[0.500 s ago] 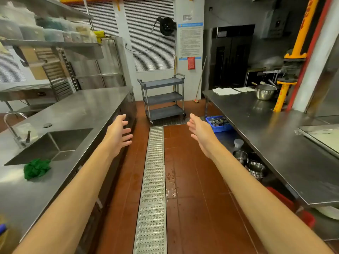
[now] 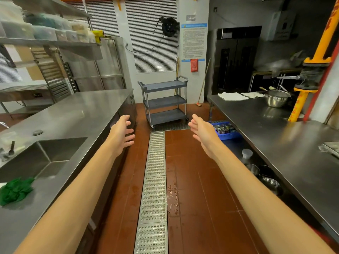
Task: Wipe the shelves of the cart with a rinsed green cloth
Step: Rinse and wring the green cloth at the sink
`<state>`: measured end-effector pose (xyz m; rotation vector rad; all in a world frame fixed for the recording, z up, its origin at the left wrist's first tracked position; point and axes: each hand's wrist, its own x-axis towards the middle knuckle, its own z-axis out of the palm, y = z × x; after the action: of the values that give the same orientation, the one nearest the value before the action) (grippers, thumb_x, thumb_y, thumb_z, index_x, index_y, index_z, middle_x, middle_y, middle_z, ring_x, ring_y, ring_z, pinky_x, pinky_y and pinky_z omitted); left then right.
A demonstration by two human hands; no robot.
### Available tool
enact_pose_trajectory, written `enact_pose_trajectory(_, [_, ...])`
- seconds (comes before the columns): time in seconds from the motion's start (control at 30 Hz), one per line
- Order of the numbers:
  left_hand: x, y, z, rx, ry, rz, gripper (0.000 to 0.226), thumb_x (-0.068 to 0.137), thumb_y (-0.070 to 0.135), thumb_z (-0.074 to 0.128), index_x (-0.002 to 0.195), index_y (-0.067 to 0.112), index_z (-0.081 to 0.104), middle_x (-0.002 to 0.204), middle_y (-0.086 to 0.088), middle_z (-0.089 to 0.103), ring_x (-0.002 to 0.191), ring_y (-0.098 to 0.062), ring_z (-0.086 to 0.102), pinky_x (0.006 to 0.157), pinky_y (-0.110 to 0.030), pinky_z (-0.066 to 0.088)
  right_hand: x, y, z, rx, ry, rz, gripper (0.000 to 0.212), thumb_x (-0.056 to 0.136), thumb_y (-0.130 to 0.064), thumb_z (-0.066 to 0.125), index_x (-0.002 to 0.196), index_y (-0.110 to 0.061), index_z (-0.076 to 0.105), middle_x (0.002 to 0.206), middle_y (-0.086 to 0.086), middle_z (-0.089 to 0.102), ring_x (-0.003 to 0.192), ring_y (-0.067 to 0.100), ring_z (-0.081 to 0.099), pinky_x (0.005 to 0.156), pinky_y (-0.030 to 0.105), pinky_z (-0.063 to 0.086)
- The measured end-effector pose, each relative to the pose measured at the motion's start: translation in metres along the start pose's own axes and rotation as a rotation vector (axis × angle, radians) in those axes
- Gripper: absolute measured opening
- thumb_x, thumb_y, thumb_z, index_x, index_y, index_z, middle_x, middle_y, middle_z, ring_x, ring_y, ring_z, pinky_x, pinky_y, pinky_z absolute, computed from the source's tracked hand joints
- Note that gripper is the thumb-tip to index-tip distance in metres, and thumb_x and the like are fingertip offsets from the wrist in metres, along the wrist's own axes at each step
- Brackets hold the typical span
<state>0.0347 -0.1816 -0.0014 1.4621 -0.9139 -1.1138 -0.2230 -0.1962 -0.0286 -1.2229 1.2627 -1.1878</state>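
Head view: both arms reach forward over the aisle. The left hand [image 2: 122,133] is empty, fingers spread and loosely bent. The right hand [image 2: 201,132] is empty, fingers straight and close together, palm turned inward. The green cloth [image 2: 15,191] lies crumpled on the steel counter [image 2: 73,114] at the near corner of the sink [image 2: 45,156], well apart from the left hand and nearer the camera; neither hand touches it. The cart [image 2: 165,102], grey with three shelves, stands at the far end of the aisle beyond both hands, past the floor drain [image 2: 155,180]. The wall notice [image 2: 193,43] carries print too small to read. The red marks on the yellow pipe [image 2: 300,101] are not legible.
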Motion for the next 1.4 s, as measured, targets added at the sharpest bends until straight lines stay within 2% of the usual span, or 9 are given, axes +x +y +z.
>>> enact_pose_trajectory(0.17, [0.043,0.009,0.014,0.009,0.004,-0.004,0.058,0.104,0.05,0.043,0.15,0.016,0.045,0.149,-0.016,0.05,0.132,-0.036,0.054,0.112,-0.052,0.044,0.038,0.0,-0.004,0.017,0.001,-0.002,0.059,0.103,-0.052,0.038,0.151,-0.017,0.041,0.15,0.001,0.05,0.139,0.022,0.044,0.119,0.046,0.031])
enact_pose_trajectory(0.43, [0.105,0.015,0.045,0.003,0.023,-0.008,0.058,0.104,0.05,0.043,0.151,0.016,0.045,0.15,-0.016,0.05,0.133,-0.036,0.053,0.112,-0.052,0.044,0.114,0.0,-0.016,-0.01,-0.041,-0.007,0.059,0.103,-0.054,0.038,0.15,-0.018,0.042,0.15,0.0,0.05,0.139,0.022,0.044,0.119,0.048,0.03])
enact_pose_trajectory(0.63, [0.15,0.018,0.064,0.014,0.107,-0.028,0.057,0.104,0.049,0.044,0.149,0.015,0.046,0.151,-0.015,0.049,0.133,-0.036,0.053,0.113,-0.052,0.043,0.186,-0.009,-0.02,0.009,-0.108,-0.033,0.058,0.104,-0.05,0.039,0.151,-0.016,0.04,0.15,0.002,0.05,0.139,0.019,0.045,0.118,0.042,0.033])
enact_pose_trajectory(0.9, [0.195,0.028,0.084,0.018,0.227,-0.031,0.056,0.104,0.05,0.043,0.148,0.015,0.048,0.147,-0.014,0.053,0.129,-0.035,0.056,0.11,-0.05,0.045,0.268,-0.013,-0.02,-0.011,-0.214,-0.003,0.059,0.102,-0.052,0.041,0.15,-0.016,0.043,0.148,0.0,0.052,0.139,0.02,0.045,0.119,0.045,0.031])
enact_pose_trajectory(1.03, [0.207,0.019,0.077,0.01,0.29,-0.055,0.055,0.104,0.05,0.042,0.146,0.016,0.049,0.147,-0.014,0.053,0.126,-0.035,0.056,0.107,-0.048,0.047,0.287,-0.009,-0.009,-0.019,-0.301,0.007,0.058,0.103,-0.051,0.04,0.149,-0.015,0.045,0.149,0.001,0.05,0.14,0.019,0.044,0.119,0.04,0.031])
enact_pose_trajectory(1.27, [0.224,0.01,0.045,-0.03,0.398,-0.09,0.054,0.103,0.05,0.043,0.145,0.015,0.05,0.146,-0.016,0.052,0.125,-0.036,0.056,0.099,-0.047,0.047,0.311,0.002,0.03,-0.027,-0.382,0.023,0.056,0.105,-0.049,0.039,0.148,-0.014,0.046,0.151,0.003,0.048,0.141,0.02,0.043,0.12,0.04,0.03])
enact_pose_trajectory(1.4, [0.23,0.004,0.018,-0.057,0.457,-0.107,0.054,0.102,0.05,0.043,0.144,0.015,0.051,0.143,-0.016,0.054,0.126,-0.037,0.057,0.102,-0.048,0.047,0.319,0.007,0.069,-0.039,-0.468,0.033,0.057,0.104,-0.049,0.039,0.149,-0.014,0.045,0.151,0.002,0.048,0.141,0.019,0.043,0.118,0.037,0.031])
